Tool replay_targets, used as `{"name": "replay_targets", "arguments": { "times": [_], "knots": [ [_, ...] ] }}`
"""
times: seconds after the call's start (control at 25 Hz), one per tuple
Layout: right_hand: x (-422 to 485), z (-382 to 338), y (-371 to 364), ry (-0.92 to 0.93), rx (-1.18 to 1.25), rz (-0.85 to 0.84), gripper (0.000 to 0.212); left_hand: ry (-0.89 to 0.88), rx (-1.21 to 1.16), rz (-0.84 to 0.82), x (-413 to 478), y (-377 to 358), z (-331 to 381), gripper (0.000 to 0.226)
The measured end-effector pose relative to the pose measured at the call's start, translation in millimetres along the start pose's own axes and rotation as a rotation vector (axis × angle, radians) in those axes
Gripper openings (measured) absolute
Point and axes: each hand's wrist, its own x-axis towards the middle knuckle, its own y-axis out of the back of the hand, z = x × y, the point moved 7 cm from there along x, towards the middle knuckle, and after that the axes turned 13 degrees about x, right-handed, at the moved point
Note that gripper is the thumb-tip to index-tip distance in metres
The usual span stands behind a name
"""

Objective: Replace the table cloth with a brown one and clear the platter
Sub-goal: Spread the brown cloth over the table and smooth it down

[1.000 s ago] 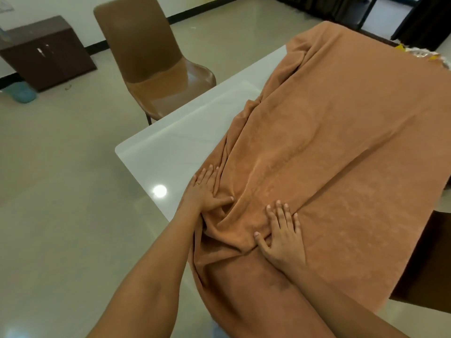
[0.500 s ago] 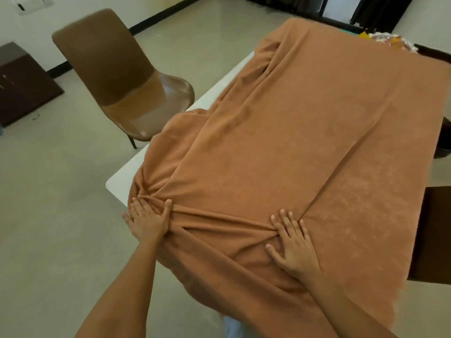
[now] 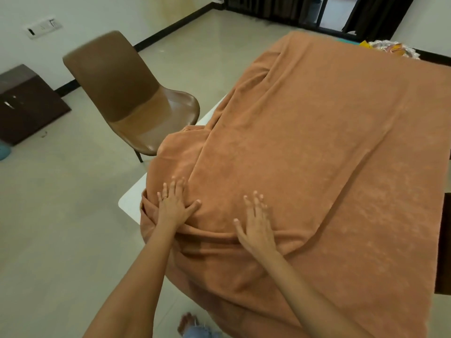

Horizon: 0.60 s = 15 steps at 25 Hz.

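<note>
Both hands press flat, fingers spread, on the brown cloth (image 3: 317, 142) low in the frame: the left hand (image 3: 174, 206) beside bunched folds left of centre, the right hand (image 3: 257, 225) near it on a ridge of fabric. The cloth covers most of the table (image 3: 129, 203) — only a white corner shows at left. A brown chair (image 3: 127, 93) stands upper left.

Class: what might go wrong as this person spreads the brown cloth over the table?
The brown cloth bunches by the left hand, leaving the table corner bare; folds may set in. Much cloth overhangs the near edge, and the right hand only presses flat, so it might slide off.
</note>
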Motion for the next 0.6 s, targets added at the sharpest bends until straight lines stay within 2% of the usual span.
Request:
{"name": "replay_targets", "arguments": {
  "times": [0.04, 0.12, 0.28, 0.32, 0.48, 0.6],
  "knots": [
    [5.6, -8.8, -22.0, 0.029, -0.022, -0.086, 0.074, 0.041, -0.048, -0.080, 7.3, -7.7, -5.9, 0.102],
    [6.2, -8.5, -49.3, 0.064, -0.123, -0.142, 0.077, 0.164, -0.131, -0.161, 11.2, -17.9, -25.2, 0.112],
    [0.0, 0.8, -51.3, 0.069, -0.206, -0.093, 0.078, 0.377, -0.279, -0.104, 7.3, -14.9, -70.2, 0.106],
    [0.4, -0.5, -51.1, 0.066, -0.218, -0.090, 0.078, 0.423, -0.269, -0.104, 6.9, -13.1, -79.1, 0.104],
    [3.6, -4.3, -54.4, 0.014, -0.219, -0.102, 0.078, 0.562, 0.018, -0.048, 4.6, 8.2, -103.6, 0.104],
    [4.2, -4.5, -57.0, -0.013, -0.229, -0.097, 0.077, 0.635, -0.078, 0.052, 10.2, 19.7, -148.0, 0.088]
  ]
}}
